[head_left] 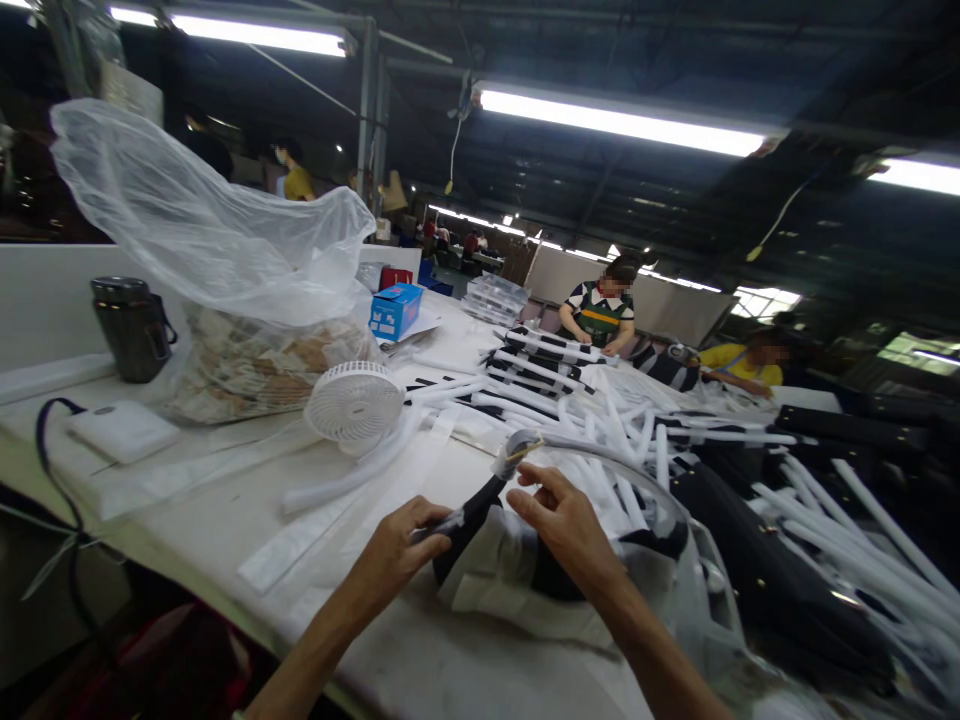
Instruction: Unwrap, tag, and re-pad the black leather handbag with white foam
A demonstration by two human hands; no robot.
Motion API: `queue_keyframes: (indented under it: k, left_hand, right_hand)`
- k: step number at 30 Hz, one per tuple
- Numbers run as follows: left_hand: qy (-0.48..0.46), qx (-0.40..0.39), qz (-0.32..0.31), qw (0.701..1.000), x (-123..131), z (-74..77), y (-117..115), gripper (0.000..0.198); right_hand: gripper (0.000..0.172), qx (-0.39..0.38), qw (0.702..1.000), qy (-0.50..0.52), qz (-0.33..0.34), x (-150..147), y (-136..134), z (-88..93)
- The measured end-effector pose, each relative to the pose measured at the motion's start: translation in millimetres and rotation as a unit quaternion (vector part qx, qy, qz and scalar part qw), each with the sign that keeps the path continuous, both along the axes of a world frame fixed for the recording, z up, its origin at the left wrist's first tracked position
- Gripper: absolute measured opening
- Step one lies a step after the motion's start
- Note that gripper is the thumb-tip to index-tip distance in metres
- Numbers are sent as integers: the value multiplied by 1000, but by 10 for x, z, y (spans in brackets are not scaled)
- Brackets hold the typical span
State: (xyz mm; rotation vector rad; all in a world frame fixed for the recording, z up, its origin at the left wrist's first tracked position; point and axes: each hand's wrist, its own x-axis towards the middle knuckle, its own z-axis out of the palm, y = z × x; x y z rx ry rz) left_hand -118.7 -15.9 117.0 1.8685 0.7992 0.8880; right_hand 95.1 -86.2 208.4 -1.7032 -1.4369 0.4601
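A black bag (559,572), partly covered in white wrapping, lies on the table in front of me. A dark handle rises from it, and a curved length of clear-wrapped handle (611,452) arches over to the right. My left hand (411,545) is closed, thumb and fingers pinching the black handle (469,512) near its left end. My right hand (559,515) is beside the upper bend of the handle, fingers bent and apart. Whether its fingertips touch the handle I cannot tell.
A white fan (356,402), a clear plastic bag of small packets (262,365), a dark tumbler (131,330) and a blue box (396,312) stand to the left. White tubes (637,435) and black bags (780,570) are heaped at right. A person (600,310) works across the table.
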Motion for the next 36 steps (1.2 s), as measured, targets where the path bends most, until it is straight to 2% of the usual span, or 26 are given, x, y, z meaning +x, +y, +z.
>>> queue_keyframes:
  k: [3, 6, 11, 17, 19, 23, 26, 28, 32, 36]
  left_hand:
    - [-37, -21, 8, 999, 22, -15, -33, 19]
    - [-67, -42, 28, 996, 85, -26, -68, 15]
    - [-92, -35, 62, 993, 182, -65, -97, 14]
    - [-130, -73, 77, 986, 189, -63, -69, 18]
    - [-105, -42, 71, 991, 178, -11, -61, 15]
    - [-35, 96, 65, 993, 159, 90, -71, 13]
    - [15, 205, 102, 973, 162, 123, -118, 10]
    - [54, 252, 136, 957, 178, 139, -163, 6]
    - [106, 250, 170, 947, 231, 213, -221, 8]
    - [140, 140, 167, 966, 278, 331, -193, 9]
  right_hand:
    - [34, -23, 999, 19, 20, -91, 132, 42]
    - [38, -32, 998, 42, 20, -186, 189, 32]
    - [40, -29, 997, 66, 5, -288, 193, 39]
    - [41, -14, 992, 124, 26, -290, 171, 45]
    - [41, -8, 989, 141, 32, -283, 164, 35]
    - [43, -3, 986, 159, 44, -263, 153, 15]
    - [42, -3, 986, 162, 49, -245, 149, 3]
    - [42, -3, 985, 164, 52, -237, 150, -4]
    - [43, -1, 987, 151, 53, -237, 155, -18]
    - [42, 3, 988, 145, 58, -247, 157, -34]
